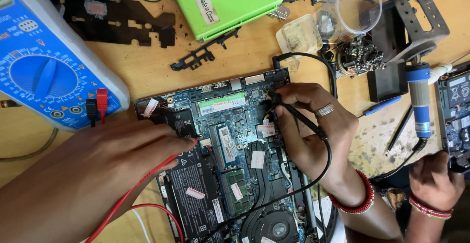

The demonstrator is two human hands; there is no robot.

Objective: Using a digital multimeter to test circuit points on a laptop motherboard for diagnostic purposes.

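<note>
Laptop board (230, 140) between hands, left hand (93, 169) red probe (147, 179); right hand (313, 130) black probe (293, 113)

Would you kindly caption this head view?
Left hand and right hand press multimeter probes onto an opened laptop's board.

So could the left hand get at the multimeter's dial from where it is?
Probably yes. The left hand holds the red probe on the laptop board; the multimeter lies just above it with nothing between, though it would have to leave the probe.
</note>
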